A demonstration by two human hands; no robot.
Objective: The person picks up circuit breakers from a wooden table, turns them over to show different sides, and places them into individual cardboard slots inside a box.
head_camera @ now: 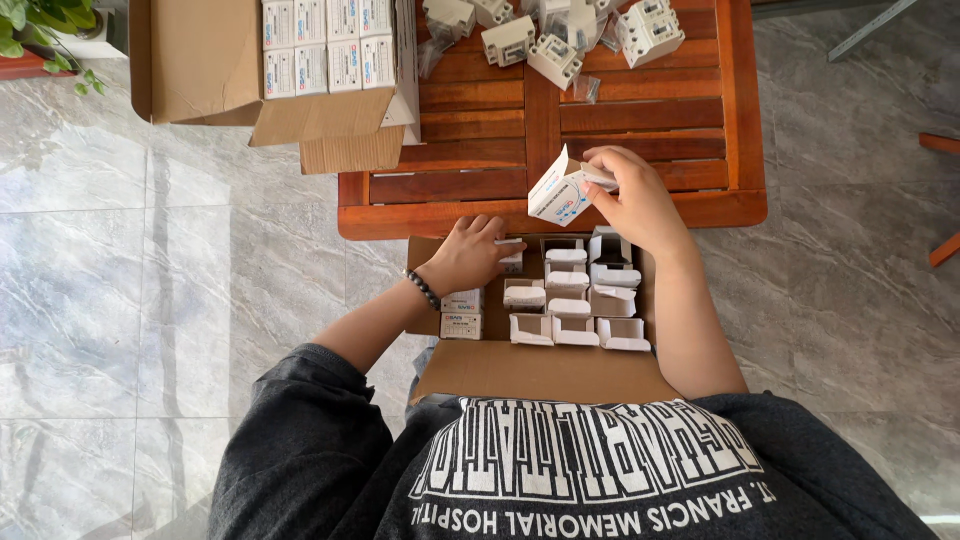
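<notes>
My right hand holds a small white carton with blue print above the table's near edge, its top flap open and a white part at its mouth under my fingers. My left hand, with a dark bead bracelet at the wrist, reaches into a brown cardboard box on my lap and rests on a small white carton at its far left. The box holds several small white cartons, most with open flaps, and two closed ones stacked at the left.
A reddish slatted wooden table stands ahead. A large open cardboard box packed with closed white cartons overhangs its left end. Several white plastic devices lie at the table's far side. Grey marble floor surrounds; a plant sits top left.
</notes>
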